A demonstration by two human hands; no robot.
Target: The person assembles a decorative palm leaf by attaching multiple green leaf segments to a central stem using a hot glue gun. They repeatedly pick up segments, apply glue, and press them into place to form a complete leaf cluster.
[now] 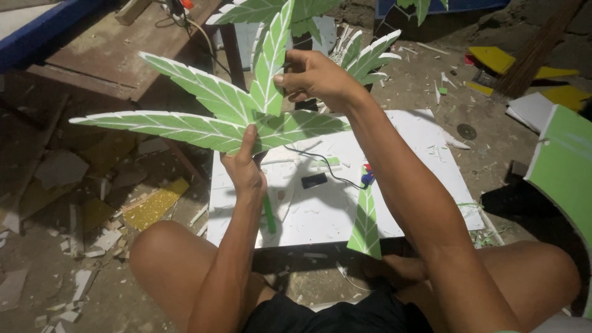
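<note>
Gripping the green leaf cutout point(209, 117) at its stem, left hand point(245, 172) fingers closed; right hand point(317, 77) pinches the upright blade. Cutout held above the white board point(425, 148), far left edge; scrap-littered floor point(74, 246) all round.

Below the fingers a white board point(419, 185) is lying on the dirt floor point(123, 296), carrying a small black box point(314, 180) and a loose green leaf strip point(366, 225). Left of the fingers a gold glitter scrap point(154, 206) is lying; yellow sheets point(493, 58) are resting far right.
</note>
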